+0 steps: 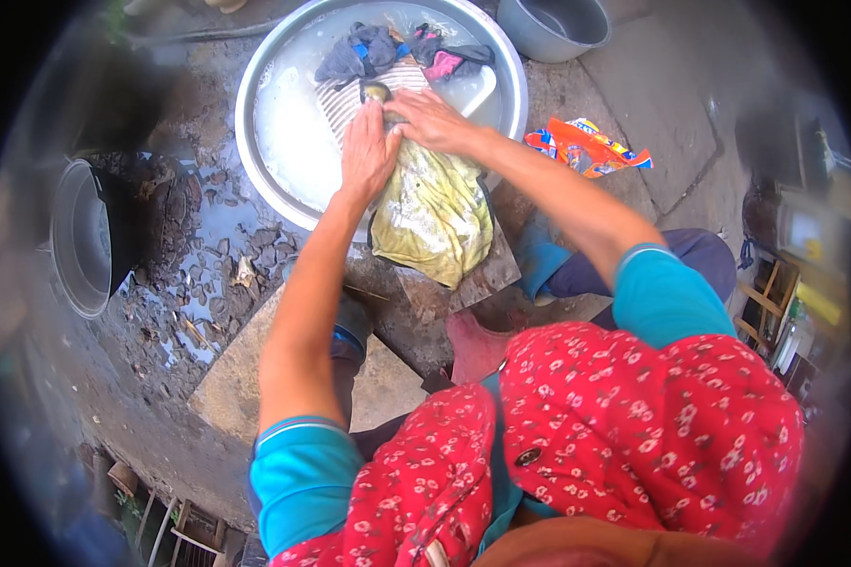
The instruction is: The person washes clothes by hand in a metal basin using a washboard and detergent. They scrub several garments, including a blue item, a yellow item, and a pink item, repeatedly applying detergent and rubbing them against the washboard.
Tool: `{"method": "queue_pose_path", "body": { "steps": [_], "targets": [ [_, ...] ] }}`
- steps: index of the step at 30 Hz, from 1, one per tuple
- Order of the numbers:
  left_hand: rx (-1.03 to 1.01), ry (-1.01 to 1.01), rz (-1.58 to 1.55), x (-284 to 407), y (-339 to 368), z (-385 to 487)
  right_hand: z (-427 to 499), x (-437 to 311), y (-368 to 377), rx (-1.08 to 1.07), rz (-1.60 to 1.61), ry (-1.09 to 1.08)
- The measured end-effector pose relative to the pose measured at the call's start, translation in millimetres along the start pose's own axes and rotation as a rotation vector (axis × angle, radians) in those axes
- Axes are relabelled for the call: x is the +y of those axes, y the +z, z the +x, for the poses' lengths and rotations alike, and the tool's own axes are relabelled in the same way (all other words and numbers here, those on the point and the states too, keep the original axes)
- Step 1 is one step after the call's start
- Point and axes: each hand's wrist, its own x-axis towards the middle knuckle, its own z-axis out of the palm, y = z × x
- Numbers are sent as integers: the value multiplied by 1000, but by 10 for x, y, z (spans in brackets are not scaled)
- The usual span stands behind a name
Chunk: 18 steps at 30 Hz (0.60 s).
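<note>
A wet yellow-green garment [432, 212] with dark edging is draped down a ribbed washboard [337, 110], with whitish lather on its folds. The washboard slants out of a wide metal basin [247, 135] over the near rim. My left hand [370, 149] presses on the garment's upper left, fingers stretched up the board. Beside it, my right hand [429, 119] bends its fingers over the bunched top of the cloth. Grey cloth items [369, 53] and a grey-and-pink one [450, 62] lie at the board's far end, above cloudy, sudsy water.
A white curved object [481, 92] sits in the basin's right side. Behind it stands a grey tub [557, 28]. A crumpled orange packet [588, 147] lies on the paving to the right. At left are a tipped dark bucket [81, 237] and wet, stony ground [220, 248].
</note>
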Motion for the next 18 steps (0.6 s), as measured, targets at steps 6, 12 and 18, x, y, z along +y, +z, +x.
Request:
{"method": "queue_pose_path", "body": {
  "steps": [6,12,18],
  "targets": [
    [-197,320,162,516,11,-1087,-1385,-495,147,-14,-80,-143],
    [176,66,288,19,66,-91,-34,-79,238,225,-207,-8],
    [298,-98,-237,218,-38,15,147,-211,-265,257,104,28]
  ]
}}
